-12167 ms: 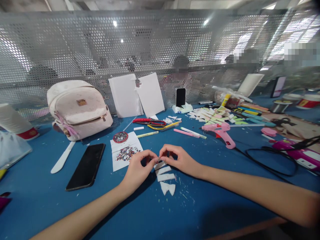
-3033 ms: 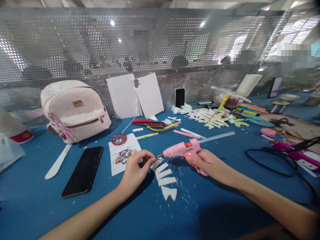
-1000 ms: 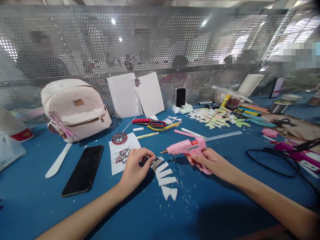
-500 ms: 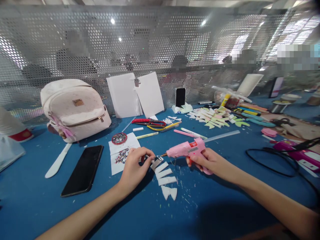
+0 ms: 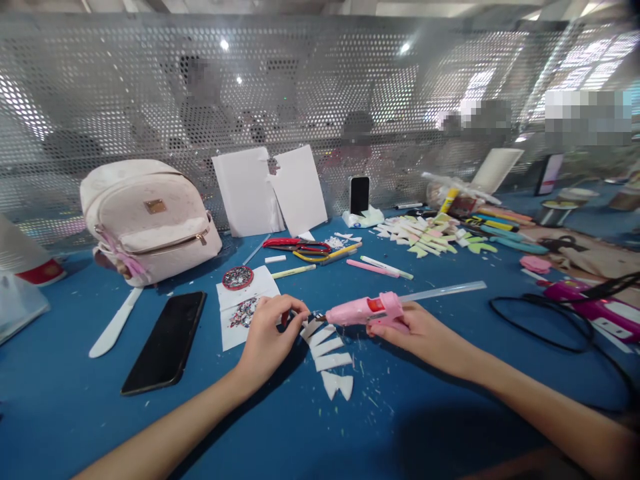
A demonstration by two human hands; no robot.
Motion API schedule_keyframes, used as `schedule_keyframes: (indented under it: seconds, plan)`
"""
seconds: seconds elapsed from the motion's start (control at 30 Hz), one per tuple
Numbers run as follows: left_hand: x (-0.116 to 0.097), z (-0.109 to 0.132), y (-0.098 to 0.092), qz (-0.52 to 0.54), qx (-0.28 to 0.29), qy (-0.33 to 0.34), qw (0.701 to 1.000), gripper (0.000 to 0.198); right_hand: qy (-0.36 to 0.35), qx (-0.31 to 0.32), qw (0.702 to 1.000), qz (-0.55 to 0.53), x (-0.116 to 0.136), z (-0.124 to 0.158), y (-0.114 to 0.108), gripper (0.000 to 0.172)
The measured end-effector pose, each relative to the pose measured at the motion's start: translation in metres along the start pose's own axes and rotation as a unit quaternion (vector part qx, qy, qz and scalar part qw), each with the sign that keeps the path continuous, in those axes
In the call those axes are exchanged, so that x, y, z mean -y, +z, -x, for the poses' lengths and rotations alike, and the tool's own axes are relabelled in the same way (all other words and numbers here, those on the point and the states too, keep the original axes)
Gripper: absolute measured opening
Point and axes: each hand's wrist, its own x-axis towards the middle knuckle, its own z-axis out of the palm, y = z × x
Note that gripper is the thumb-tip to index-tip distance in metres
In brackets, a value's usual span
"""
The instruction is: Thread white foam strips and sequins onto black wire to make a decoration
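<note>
My right hand [image 5: 415, 333] is wrapped round the handle of a pink hot glue gun [image 5: 361, 311], with a long clear glue stick [image 5: 445, 291] jutting from its back. The nozzle points left and meets, or nearly meets, a small dark piece [image 5: 315, 316] pinched between the thumb and fingertips of my left hand [image 5: 273, 333]. That piece is too small to name. Below the nozzle lies a curved row of white cut strips [image 5: 334, 361], ending in a notched tail-shaped piece [image 5: 337, 385]. Left of my left hand, a white paper sheet [image 5: 227, 333] bears scattered sequin-like bits [image 5: 243, 312].
A black phone [image 5: 165, 343] and a white plastic knife [image 5: 116, 325] lie at left, before a pale backpack [image 5: 150, 220]. Red-handled scissors [image 5: 285, 245], markers [image 5: 373, 268], a heap of cut pieces [image 5: 420, 233] and a black cable [image 5: 537, 343] lie behind and right.
The glue gun has moved slightly left and tilted, its nozzle now right at the dark piece. My left hand has stayed in place.
</note>
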Motion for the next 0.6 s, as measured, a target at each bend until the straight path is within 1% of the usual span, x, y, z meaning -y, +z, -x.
schedule_keyframes:
  seconds: [0.1, 0.17, 0.3, 0.43, 0.6]
  plan:
    - [-0.0004, 0.0003, 0.0002, 0.000, -0.001, -0.002, 1.000, 0.012, -0.001, 0.004, 0.999, 0.048, -0.0014, 0.0016, -0.0003, 0.047]
    - [-0.0007, 0.0003, 0.0005, -0.001, -0.002, -0.002, 1.000, 0.012, -0.019, 0.006, 0.997, 0.072, -0.0014, 0.0036, 0.0008, 0.043]
    - [-0.0006, -0.0005, 0.0008, -0.002, -0.004, -0.005, 1.000, 0.012, -0.050, -0.022, 0.992, 0.116, 0.0006, 0.0069, 0.0046, 0.034]
    - [0.0005, -0.0006, 0.0007, -0.005, -0.007, -0.002, 1.000, 0.012, -0.062, -0.027, 0.990, 0.127, 0.0027, 0.0070, 0.0061, 0.033]
    - [0.0006, -0.0009, 0.0002, -0.006, -0.007, -0.002, 1.000, 0.013, -0.069, -0.051, 0.989, 0.118, 0.0005, 0.0059, 0.0054, 0.032]
